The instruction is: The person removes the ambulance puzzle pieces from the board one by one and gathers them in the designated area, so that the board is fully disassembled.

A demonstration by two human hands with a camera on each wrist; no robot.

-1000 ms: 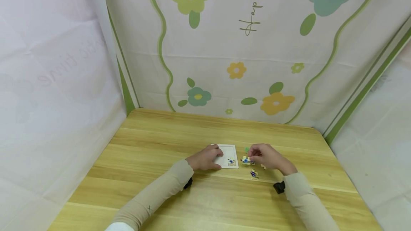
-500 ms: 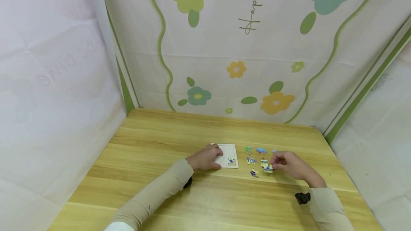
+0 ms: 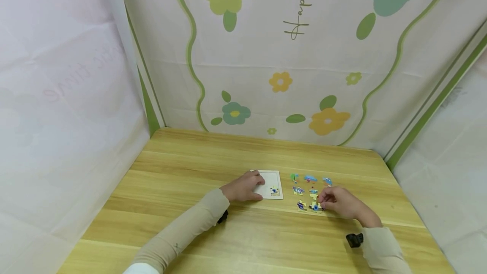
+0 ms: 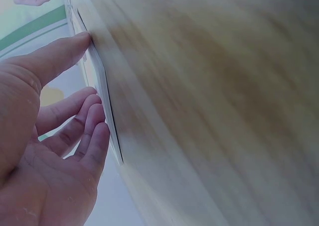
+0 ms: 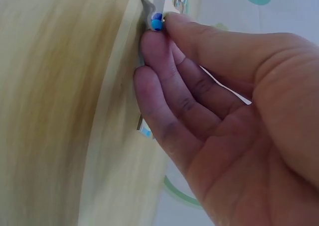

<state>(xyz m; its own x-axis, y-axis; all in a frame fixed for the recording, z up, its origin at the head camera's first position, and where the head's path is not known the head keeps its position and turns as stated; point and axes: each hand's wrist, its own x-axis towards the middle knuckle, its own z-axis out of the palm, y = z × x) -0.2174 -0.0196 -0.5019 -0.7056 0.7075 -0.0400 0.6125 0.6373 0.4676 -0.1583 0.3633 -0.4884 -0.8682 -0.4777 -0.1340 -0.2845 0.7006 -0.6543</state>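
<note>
In the head view my left hand rests on the left part of a white puzzle tray. The left wrist view shows thumb and fingertips touching the tray's edge, fingers gently bent. One yellow puzzle piece with a blue round spot lies in the tray's near right corner. To the right, my right hand pinches another yellow-and-blue puzzle piece between thumb and fingertips, low at the table. The right wrist view shows the pinched puzzle piece only in part, at the top.
Several loose puzzle pieces lie in rows right of the tray, among them a green one, blue ones and purple ones. A yellow piece lies beside my right fingers. Flowered cloth walls enclose the wooden table.
My right hand has carried the pinched puzzle piece from beside the tray to the right and then toward the near side, down among the loose pieces. The left hand and tray have stayed put.
</note>
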